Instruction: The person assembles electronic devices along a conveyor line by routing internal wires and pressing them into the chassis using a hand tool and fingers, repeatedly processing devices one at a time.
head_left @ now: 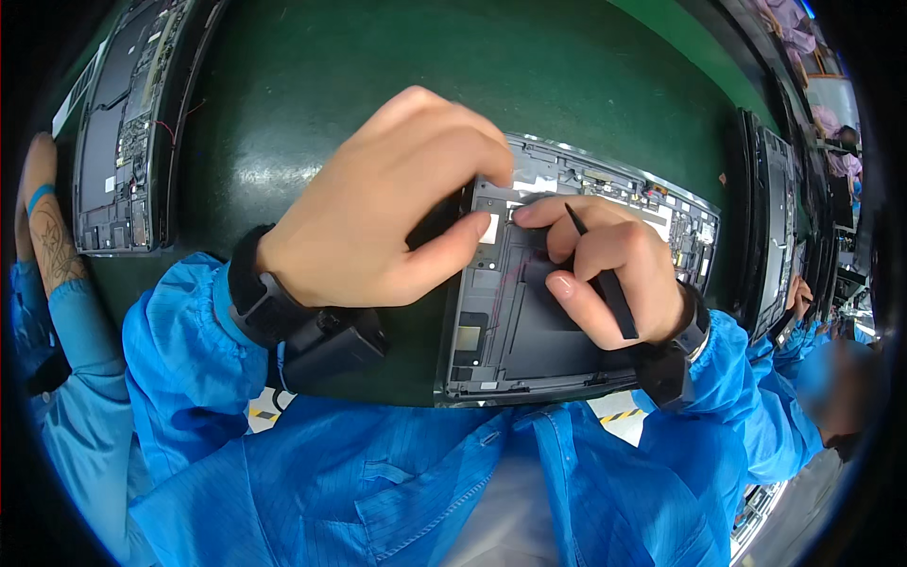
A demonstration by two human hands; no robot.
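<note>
An opened laptop base (491, 326) lies on the green table in front of me, its dark inner parts and circuit board exposed. My left hand (387, 208) is at its upper left corner, fingers curled over the edge and thumb on the frame beside a small white patch. What lies under the curled fingers is hidden. My right hand (628, 265) is above the middle of the base. A thin black pointed tool (616, 304) is held in its curled fingers, the point facing up and left. The right index fingertip presses on the frame near my left thumb.
Another opened laptop base (118, 151) lies at the far left, with a co-worker's tattooed forearm (55, 236) beside it. More laptop bases (775, 217) line the right side, where other people sit. A black box-like object (335, 350) is below my left wrist.
</note>
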